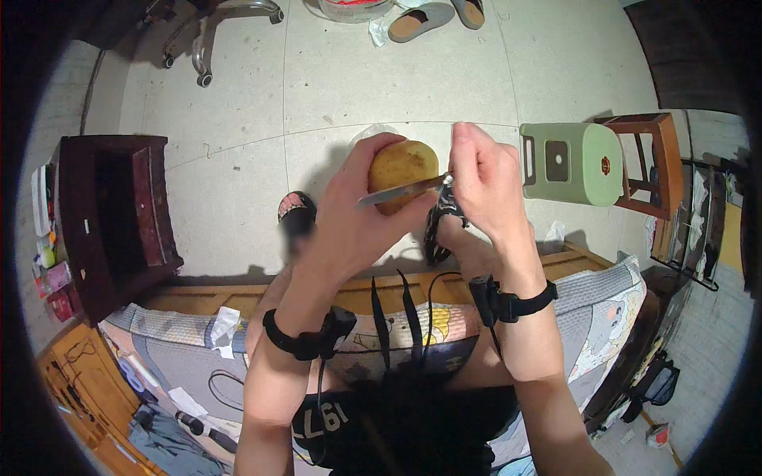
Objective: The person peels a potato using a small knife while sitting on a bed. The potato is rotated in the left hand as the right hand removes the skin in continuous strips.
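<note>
My left hand (357, 205) is wrapped around a yellow-brown potato (402, 163), thumb below it and fingers behind its left side. Dark specks and a brown patch mark the potato's skin. In my right hand (485, 178) is a knife, its handle hidden in the fist. The knife blade (390, 193) points left and lies across the lower part of the potato; I cannot tell whether it cuts in. Behind my left hand, a bit of clear plastic (378, 130) shows near the floor. Both wrists wear black straps with small devices.
A green plastic stool (601, 166) lies on its side at right, by a brown wooden stool (667, 166). On the left stands a dark wooden cabinet (80, 226). Grey slippers (422, 22), a tub (357, 11) and a wheeled chair base (205, 35) are ahead. Beneath me is a bed (172, 351).
</note>
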Tool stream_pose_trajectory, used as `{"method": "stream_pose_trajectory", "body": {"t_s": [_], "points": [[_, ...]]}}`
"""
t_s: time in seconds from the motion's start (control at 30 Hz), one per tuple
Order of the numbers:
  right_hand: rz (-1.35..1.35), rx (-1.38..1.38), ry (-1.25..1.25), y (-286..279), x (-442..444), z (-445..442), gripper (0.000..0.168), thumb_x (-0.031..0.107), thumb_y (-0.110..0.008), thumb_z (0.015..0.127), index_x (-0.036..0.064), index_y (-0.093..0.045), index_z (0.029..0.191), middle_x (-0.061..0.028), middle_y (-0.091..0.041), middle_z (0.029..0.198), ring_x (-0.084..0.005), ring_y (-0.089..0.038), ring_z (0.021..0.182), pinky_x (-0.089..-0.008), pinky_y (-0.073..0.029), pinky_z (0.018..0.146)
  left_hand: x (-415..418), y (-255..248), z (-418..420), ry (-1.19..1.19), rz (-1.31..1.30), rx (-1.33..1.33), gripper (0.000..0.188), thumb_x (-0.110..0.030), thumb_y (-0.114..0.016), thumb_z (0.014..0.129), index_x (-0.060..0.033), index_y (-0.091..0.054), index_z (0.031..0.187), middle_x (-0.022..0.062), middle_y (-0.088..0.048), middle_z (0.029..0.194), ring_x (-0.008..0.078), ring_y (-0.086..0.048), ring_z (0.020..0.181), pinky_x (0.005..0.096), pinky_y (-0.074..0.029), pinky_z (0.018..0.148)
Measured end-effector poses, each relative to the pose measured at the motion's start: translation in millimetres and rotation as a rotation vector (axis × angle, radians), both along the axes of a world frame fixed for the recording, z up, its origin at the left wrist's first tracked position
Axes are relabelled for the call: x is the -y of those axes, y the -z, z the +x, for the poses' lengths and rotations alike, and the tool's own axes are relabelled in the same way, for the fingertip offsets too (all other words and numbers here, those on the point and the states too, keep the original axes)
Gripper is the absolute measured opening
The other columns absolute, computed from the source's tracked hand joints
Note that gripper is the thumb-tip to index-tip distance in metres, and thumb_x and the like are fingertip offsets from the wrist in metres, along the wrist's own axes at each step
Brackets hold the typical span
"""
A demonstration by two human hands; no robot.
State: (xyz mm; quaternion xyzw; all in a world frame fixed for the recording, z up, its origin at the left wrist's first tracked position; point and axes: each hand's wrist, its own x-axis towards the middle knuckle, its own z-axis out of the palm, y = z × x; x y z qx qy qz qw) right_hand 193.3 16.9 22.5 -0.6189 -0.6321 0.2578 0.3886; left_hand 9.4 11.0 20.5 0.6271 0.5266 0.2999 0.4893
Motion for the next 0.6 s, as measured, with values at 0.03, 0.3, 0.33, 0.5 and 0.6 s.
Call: {"method": "stream_pose_trajectory", "body": {"t_s": [0.03,0.3,0.33,0.5,0.6], "points": [[0.034,0.076,-0.036,0.6,-0.1,-0.7,0.036,0.022,-0.057,0.102,0.002,-0.059,0.072,-0.0158,-0.052,0.054,-0.0241,-0.055,0.045,-0.0347,-0.042,0.046,-1.1,0.1,0.6,0.008,0.0,-0.024,0.064,-0.018,-0.084,0.079,-0.0087,-0.053,0.134,0.0101,-0.067,0.123,0.0216,-0.066,0.112,0.0362,-0.055,0.096],[0.152,0.201,-0.064,3.3,-2.3,1.8,0.033,0.015,-0.063,0.095,0.005,-0.054,0.065,-0.0119,-0.05,0.05,-0.0272,-0.052,0.041,-0.0365,-0.04,0.043,-0.3,15.0,-4.8,0.017,-0.02,0.08,0.07,-0.032,-0.086,0.075,-0.0054,-0.053,0.13,0.0184,-0.067,0.116,0.0313,-0.068,0.106,0.0394,-0.054,0.09],[0.156,0.182,-0.057,4.7,-2.3,2.4,0.034,0.016,-0.064,0.095,0.005,-0.054,0.064,-0.0118,-0.05,0.049,-0.0266,-0.051,0.041,-0.0363,-0.04,0.043,0.0,16.1,-5.7,0.008,-0.003,0.114,0.07,-0.032,-0.086,0.075,-0.0053,-0.052,0.129,0.0184,-0.067,0.115,0.0314,-0.068,0.105,0.0394,-0.054,0.09],[0.175,0.141,-0.061,8.9,-1.1,3.1,0.037,0.017,-0.064,0.096,0.004,-0.054,0.063,-0.0115,-0.048,0.048,-0.0249,-0.048,0.039,-0.0351,-0.038,0.042,-3.8,15.8,-15.2,0.105,0.009,0.121,0.067,-0.033,-0.086,0.075,-0.0052,-0.052,0.127,0.0157,-0.067,0.114,0.0317,-0.068,0.103,0.0397,-0.053,0.091],[0.174,0.173,-0.09,4.8,-0.9,4.6,0.036,0.017,-0.063,0.096,0.004,-0.055,0.063,-0.0116,-0.048,0.048,-0.0254,-0.049,0.039,-0.0356,-0.038,0.041,-4.3,15.9,-16.8,0.137,0.014,0.132,0.065,-0.034,-0.085,0.076,-0.0056,-0.054,0.126,0.0151,-0.067,0.114,0.033,-0.068,0.104,0.0402,-0.053,0.089]]}}
